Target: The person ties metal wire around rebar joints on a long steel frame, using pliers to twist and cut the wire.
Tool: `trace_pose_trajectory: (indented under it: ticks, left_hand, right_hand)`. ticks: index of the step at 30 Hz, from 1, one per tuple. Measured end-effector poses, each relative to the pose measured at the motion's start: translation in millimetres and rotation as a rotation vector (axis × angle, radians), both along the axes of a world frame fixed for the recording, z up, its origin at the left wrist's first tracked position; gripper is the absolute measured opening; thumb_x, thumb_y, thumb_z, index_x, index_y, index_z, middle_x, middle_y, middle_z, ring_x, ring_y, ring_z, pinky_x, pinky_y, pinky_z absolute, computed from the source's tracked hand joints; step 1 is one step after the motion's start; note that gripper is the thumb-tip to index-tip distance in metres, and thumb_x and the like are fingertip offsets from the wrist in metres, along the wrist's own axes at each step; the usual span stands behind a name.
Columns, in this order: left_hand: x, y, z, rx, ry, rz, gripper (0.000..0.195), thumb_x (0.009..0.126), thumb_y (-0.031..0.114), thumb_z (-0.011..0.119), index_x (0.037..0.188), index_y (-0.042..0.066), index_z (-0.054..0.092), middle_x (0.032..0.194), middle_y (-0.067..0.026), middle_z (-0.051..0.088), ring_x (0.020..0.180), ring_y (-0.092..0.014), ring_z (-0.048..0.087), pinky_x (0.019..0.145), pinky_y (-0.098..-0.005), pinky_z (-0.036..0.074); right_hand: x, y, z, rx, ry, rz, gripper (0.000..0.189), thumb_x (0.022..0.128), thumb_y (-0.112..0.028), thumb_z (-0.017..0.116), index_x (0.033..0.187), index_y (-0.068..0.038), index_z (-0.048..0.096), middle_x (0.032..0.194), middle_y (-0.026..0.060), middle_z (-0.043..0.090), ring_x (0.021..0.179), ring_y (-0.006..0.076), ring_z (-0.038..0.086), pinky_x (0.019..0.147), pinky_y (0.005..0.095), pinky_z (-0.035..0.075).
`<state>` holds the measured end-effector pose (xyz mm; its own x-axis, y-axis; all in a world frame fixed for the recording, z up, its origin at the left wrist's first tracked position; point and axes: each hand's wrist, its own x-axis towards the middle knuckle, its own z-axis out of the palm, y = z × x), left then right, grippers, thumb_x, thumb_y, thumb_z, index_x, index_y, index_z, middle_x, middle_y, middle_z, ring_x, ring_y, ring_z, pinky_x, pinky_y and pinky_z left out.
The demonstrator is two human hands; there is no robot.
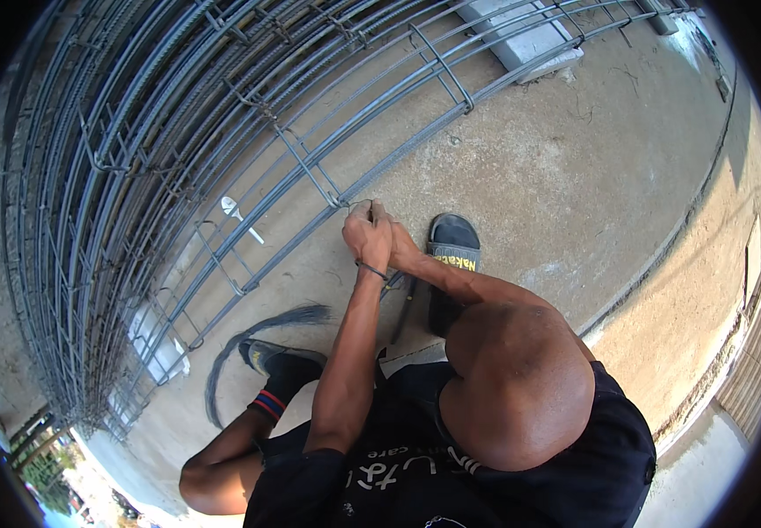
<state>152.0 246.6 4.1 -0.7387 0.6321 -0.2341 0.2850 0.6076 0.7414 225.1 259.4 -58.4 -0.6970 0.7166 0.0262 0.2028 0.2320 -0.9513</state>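
My left hand (365, 235), with a dark band at its wrist, has its fingers bunched around the end of a thin wire (351, 204). This is beside the corner of a steel stirrup (317, 181) on the outer ribbed bar of a rebar cage (413, 140). My right hand (401, 249) lies close against the left and is partly hidden behind it; its fingertips and any hold are unclear. Below the hands, dark handles with yellow marks (408, 300) show in part. A curved bundle of thin dark wire (225, 356) lies on the concrete floor near my left foot.
Stacked rebar cages (156, 99) fill the upper left. A white plastic spoon (241, 220) lies on the floor beneath bars. Pale blocks (525, 39) (159, 346) sit under the cage ends. My sandalled feet (454, 247) are beside the cage. A raised floor edge (657, 264) curves at right.
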Motion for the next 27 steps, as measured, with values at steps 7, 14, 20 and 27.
trace_pose_trajectory:
  ticks: [7,14,20,27]
  left_hand:
    - [-15,-28,-5,0.325,0.026,0.012,0.023,0.090,0.020,0.057,0.101,0.001,0.065,0.085,-0.0076,0.065,0.074,-0.019,0.059,0.065,-0.0308,0.048]
    - [-15,-14,10,0.315,-0.662,0.519,0.019,0.086,0.016,0.064,0.093,-0.002,0.064,0.079,-0.0033,0.063,0.066,-0.008,0.055,0.055,-0.0216,0.044]
    - [-19,-22,-32,0.525,-0.603,0.604,0.017,0.083,0.015,0.067,0.092,0.002,0.063,0.085,-0.0041,0.064,0.073,-0.010,0.058,0.058,-0.0223,0.045]
    - [-20,-21,-27,0.621,-0.840,0.548,0.014,0.083,0.012,0.067,0.092,0.002,0.063,0.082,-0.0035,0.062,0.070,-0.011,0.057,0.060,-0.0232,0.046]
  right_hand:
    - [7,13,14,-0.062,-0.042,0.096,0.024,0.076,-0.005,0.059,0.099,-0.002,0.063,0.080,0.0192,0.060,0.075,0.0367,0.060,0.067,0.0413,0.047]
    - [17,36,26,0.024,-0.199,0.119,0.033,0.080,-0.003,0.054,0.111,-0.010,0.063,0.082,0.0205,0.060,0.076,0.0389,0.058,0.068,0.0424,0.046]
    - [12,29,34,-0.017,-0.219,0.207,0.035,0.080,-0.007,0.057,0.114,-0.011,0.062,0.088,0.0211,0.062,0.084,0.0368,0.061,0.072,0.0380,0.048]
    - [16,45,45,-0.544,-0.103,0.039,0.036,0.085,-0.023,0.065,0.112,0.001,0.060,0.097,0.0171,0.066,0.088,0.0243,0.063,0.077,0.0334,0.049]
